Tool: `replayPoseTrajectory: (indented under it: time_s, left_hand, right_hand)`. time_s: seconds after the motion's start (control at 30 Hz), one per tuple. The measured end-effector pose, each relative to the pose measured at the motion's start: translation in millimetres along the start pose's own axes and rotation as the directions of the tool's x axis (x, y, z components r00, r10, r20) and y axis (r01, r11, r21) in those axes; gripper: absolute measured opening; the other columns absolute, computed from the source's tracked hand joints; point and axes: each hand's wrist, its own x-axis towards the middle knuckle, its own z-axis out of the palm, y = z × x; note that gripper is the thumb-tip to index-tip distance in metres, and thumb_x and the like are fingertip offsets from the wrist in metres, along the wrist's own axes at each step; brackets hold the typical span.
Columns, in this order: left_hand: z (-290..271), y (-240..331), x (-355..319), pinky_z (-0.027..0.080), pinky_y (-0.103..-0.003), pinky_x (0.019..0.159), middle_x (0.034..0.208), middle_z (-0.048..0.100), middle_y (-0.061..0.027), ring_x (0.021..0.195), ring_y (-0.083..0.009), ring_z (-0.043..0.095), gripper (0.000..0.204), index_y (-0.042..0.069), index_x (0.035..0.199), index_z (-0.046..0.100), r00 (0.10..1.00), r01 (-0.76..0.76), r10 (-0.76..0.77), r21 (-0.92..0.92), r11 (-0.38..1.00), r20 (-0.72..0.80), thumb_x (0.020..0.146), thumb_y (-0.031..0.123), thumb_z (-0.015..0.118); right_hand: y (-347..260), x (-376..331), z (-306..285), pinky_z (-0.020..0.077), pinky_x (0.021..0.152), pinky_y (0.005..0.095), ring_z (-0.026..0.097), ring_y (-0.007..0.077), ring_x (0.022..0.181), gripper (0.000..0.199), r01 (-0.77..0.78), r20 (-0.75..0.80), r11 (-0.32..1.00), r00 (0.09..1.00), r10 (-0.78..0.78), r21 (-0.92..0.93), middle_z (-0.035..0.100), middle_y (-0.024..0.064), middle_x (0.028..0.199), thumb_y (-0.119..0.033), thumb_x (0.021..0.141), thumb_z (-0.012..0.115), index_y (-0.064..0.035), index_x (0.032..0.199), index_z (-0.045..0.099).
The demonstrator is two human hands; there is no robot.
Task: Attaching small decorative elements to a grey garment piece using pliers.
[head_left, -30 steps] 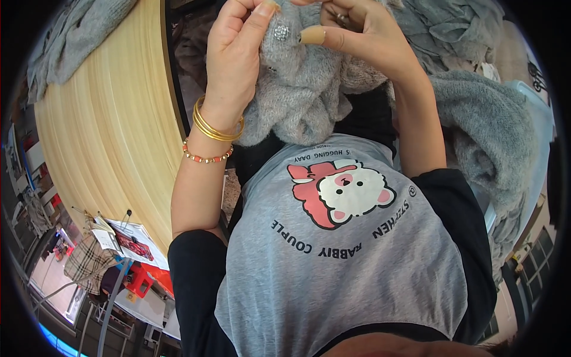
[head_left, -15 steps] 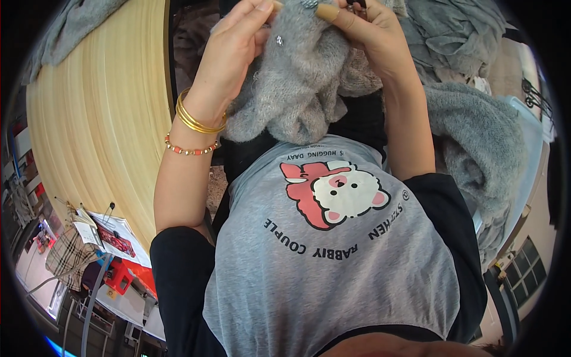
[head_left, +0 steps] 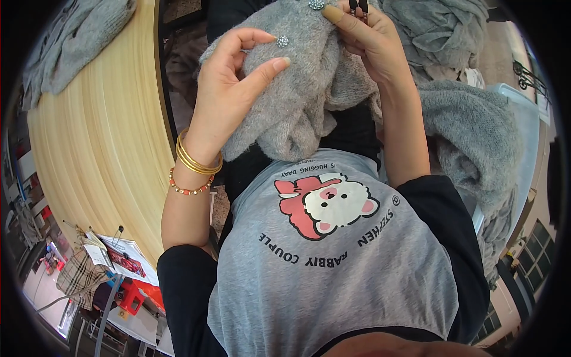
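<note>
Knitwear [head_left: 297, 89], grey and fuzzy, sits lower in view than a second ago, bunched over the lap beside the counter [head_left: 101, 149]. Left hand [head_left: 229, 89] now pinches it below a sparkly button [head_left: 283, 41]; right hand [head_left: 369, 41] grips its top edge, fingers closed on a dark tool [head_left: 358, 6].

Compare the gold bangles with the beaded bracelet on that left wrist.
The gold bangles are smooth, plain metal rings, several stacked together; the beaded bracelet is a single strand of small orange-red beads with paler ones between. The bangles sit nearer the left hand, the beaded bracelet further up the forearm. Both circle the same wrist, close together.
</note>
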Motion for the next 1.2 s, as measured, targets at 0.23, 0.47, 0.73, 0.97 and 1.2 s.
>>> replayPoseTrajectory:
  time_s: [0.23, 0.47, 0.73, 0.97, 1.2]
  left_hand:
    - [-3, -4, 0, 0.042, -0.02, 0.061, 0.087, 0.063, 0.0042, 0.071, -0.0036, 0.052, 0.018, 0.002, 0.102, 0.067, 0.996, 0.018, 0.004, 0.236, 0.972, -0.091, 0.086, 0.008, 0.072]
    - [-8, -2, 4, 0.047, -0.026, 0.063, 0.087, 0.065, -0.0079, 0.069, -0.0133, 0.056, 0.011, 0.002, 0.095, 0.067, 0.968, -0.208, 0.249, 0.57, 0.795, 0.005, 0.086, 0.008, 0.07]
    - [-9, 1, 7, 0.047, -0.023, 0.065, 0.101, 0.064, -0.0062, 0.077, -0.0111, 0.056, 0.005, 0.002, 0.095, 0.062, 0.896, -0.379, 0.44, 0.422, 0.824, -0.055, 0.091, 0.004, 0.064]
    - [-6, 10, 5, 0.045, -0.018, 0.069, 0.101, 0.066, -0.0062, 0.077, -0.0042, 0.054, 0.006, 0.0, 0.104, 0.054, 0.903, -0.399, 0.418, 0.165, 0.902, -0.101, 0.099, 0.005, 0.054]
    - [-6, 7, 5, 0.045, -0.018, 0.07, 0.093, 0.066, -0.0046, 0.079, -0.0045, 0.056, 0.006, 0.0, 0.104, 0.053, 0.901, -0.354, 0.396, 0.225, 0.908, -0.179, 0.1, 0.005, 0.052]
  right_hand:
    - [-7, -3, 2, 0.0259, 0.046, 0.0169, 0.039, -0.0002, 0.05, 0.011, 0.007, -0.057, 1.0, 0.998, -0.006, 0.014, 0.053, -0.0089, 0.066, -0.016, 0.089, 0.072, -0.0111, 0.085, 0.063]
    - [14, 16, -8, 0.026, 0.046, 0.0169, 0.04, -0.0003, 0.05, 0.012, 0.341, 0.233, 0.889, 0.879, -0.417, 0.306, 0.052, -0.0088, 0.066, -0.017, 0.089, 0.072, -0.0103, 0.087, 0.063]
    - [0, 5, 1, 0.026, 0.047, 0.0185, 0.04, 0.0007, 0.051, 0.015, 0.036, -0.016, 0.997, 0.999, -0.037, -0.064, 0.051, -0.0089, 0.064, -0.018, 0.09, 0.071, -0.0094, 0.08, 0.064]
    - [2, 7, 10, 0.0298, 0.051, 0.0196, 0.042, 0.0018, 0.055, 0.016, 0.037, -0.03, 0.95, 0.998, -0.048, -0.309, 0.052, -0.0087, 0.065, -0.018, 0.088, 0.072, -0.0059, 0.08, 0.066]
    - [-26, -22, 41, 0.038, 0.056, 0.0234, 0.049, 0.0086, 0.063, 0.027, 0.269, 0.014, 0.853, 0.956, -0.295, -0.447, 0.058, 0.0013, 0.079, -0.016, 0.086, 0.074, 0.0005, 0.105, 0.063]
